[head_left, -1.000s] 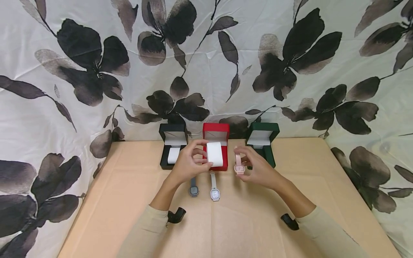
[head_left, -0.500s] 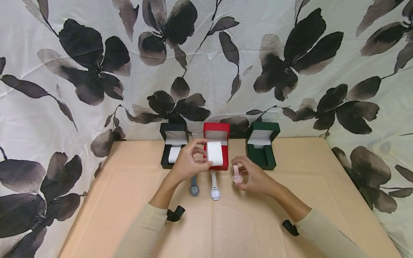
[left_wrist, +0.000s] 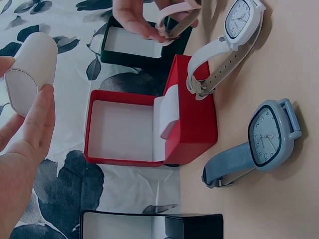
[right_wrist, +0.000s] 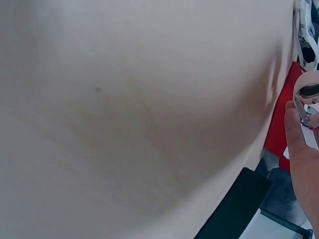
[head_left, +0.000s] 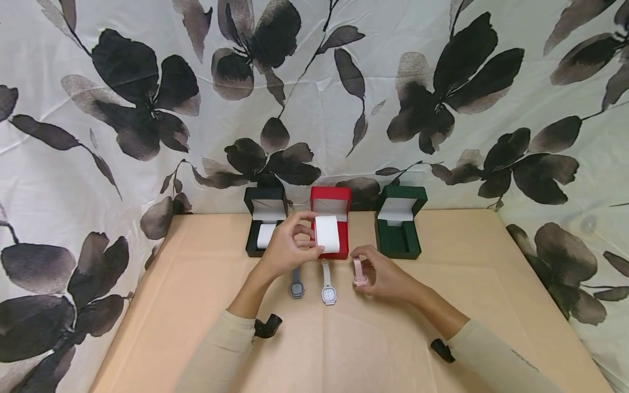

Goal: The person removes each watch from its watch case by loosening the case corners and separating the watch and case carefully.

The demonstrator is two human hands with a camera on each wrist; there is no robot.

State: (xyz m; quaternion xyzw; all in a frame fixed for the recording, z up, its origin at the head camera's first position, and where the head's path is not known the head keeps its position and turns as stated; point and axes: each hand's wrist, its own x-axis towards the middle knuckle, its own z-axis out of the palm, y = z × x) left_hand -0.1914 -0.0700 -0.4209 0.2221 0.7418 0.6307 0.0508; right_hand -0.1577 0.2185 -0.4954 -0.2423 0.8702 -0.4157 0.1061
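Note:
My left hand [head_left: 290, 245] pinches a white watch cushion [head_left: 327, 234] between thumb and fingers, holding it up before the red watch box [head_left: 343, 252]. In the left wrist view that cushion [left_wrist: 42, 57] shows its rounded side and flat end. Lower and to the right, my right hand [head_left: 388, 275] grips a pink wristwatch [head_left: 360, 279] by its strap, dial downward, close over the table. Its buckled strap [right_wrist: 305, 82] forms a loop in the right wrist view. A white watch [head_left: 329, 295] and a blue-grey watch [head_left: 297, 290] lie side by side in front of the left hand.
Three open watch boxes stand along the table's back edge: black [head_left: 253, 250], red and green [head_left: 407, 240]. White cushions sit in the black and red boxes; the green one's bottom is bare. Behind hangs a white floral cloth [head_left: 324, 114].
My right hand has moved toward the table's front and slightly left with the pink watch, away from the green box, uncovering it. The left hand stays with the cushion.

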